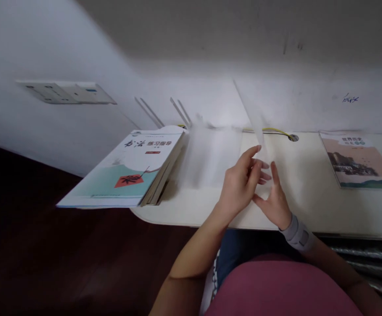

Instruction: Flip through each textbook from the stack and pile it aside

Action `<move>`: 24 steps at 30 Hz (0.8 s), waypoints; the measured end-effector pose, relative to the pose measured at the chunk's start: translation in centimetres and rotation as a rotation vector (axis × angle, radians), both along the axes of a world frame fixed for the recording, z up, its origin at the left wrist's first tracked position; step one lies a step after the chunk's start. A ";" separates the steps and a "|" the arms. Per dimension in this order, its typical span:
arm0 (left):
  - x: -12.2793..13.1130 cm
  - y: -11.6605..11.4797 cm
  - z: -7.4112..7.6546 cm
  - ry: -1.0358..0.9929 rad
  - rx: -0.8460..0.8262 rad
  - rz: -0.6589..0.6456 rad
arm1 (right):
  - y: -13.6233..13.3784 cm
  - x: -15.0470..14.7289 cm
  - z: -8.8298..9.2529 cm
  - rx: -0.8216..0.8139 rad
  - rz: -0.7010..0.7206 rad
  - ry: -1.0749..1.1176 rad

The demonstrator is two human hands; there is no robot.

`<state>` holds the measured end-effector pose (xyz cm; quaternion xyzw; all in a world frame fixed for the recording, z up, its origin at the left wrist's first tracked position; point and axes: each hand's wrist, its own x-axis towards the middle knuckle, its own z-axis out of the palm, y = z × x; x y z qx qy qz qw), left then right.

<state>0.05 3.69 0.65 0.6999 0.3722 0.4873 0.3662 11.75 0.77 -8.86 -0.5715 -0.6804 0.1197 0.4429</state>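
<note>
My left hand [240, 184] is over the white desk [302, 175], its fingers curled at the lower end of a thin, whitish, see-through sheet [248, 107]. The sheet stands nearly edge-on and its outline is smeared by motion. Close beside it, my right hand [276, 202] has its thumb and forefinger spread apart, near the sheet's lower end. A wide grey band is on the right wrist. Left of my hands, a blurred, pale, see-through piece [207, 158] covers part of the desk; whether it joins the sheet is unclear.
A stack of books [144, 169] overhangs the desk's left end. A pinkish history book [358, 160] lies at the right. Behind are a yellow cable [276, 130], a cable hole [294, 138] and thin upright rods [180, 112]. Wall sockets [67, 93] are at upper left.
</note>
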 end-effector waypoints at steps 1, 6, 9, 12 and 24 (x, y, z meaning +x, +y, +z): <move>0.0 -1.0 0.6 -0.100 0.020 -0.004 | -0.1 0.6 0.5 0.015 -0.056 0.006; -3.4 -2.8 0.7 -0.441 0.063 0.192 | -1.5 7.0 2.4 0.111 -0.372 -0.281; -6.2 -1.9 -2.4 -0.439 -0.106 0.308 | -3.7 11.0 2.8 0.128 -0.467 -0.472; -8.3 -1.4 -6.9 -0.252 -0.314 0.411 | -6.4 13.9 2.3 0.086 -0.479 -0.603; -8.8 -2.3 -12.7 0.932 -0.079 0.535 | -7.6 18.3 -4.5 -0.065 -0.043 -0.864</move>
